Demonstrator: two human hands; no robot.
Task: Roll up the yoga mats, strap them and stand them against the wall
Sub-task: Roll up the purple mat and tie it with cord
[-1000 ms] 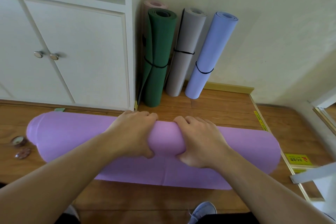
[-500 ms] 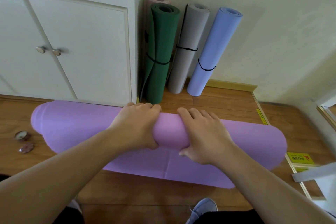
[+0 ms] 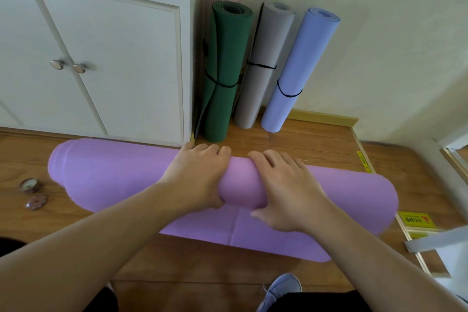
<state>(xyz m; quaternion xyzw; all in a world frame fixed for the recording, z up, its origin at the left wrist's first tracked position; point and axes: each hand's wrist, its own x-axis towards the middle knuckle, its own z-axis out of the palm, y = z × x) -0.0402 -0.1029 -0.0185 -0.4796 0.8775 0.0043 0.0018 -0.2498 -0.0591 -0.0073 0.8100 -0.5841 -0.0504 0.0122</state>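
A: Head view. Report hand state.

B: The left hand (image 3: 196, 175) and the right hand (image 3: 286, 190) both curl over the purple mat (image 3: 106, 172), gripping the roll at mid-length, near each other.

A: Location of the mat?

B: On the wooden floor (image 3: 291, 144), lying crosswise, its far side just short of the white cabinet (image 3: 114, 63).

A: Change in the last second?

B: The roll has advanced toward the cabinet; only a short flat tail (image 3: 228, 230) remains. Rolling is judged nearly complete; strapping follows. The green mat (image 3: 225, 58), grey mat (image 3: 266, 58) and blue mat (image 3: 301, 66) stand strapped against the wall (image 3: 379, 33).
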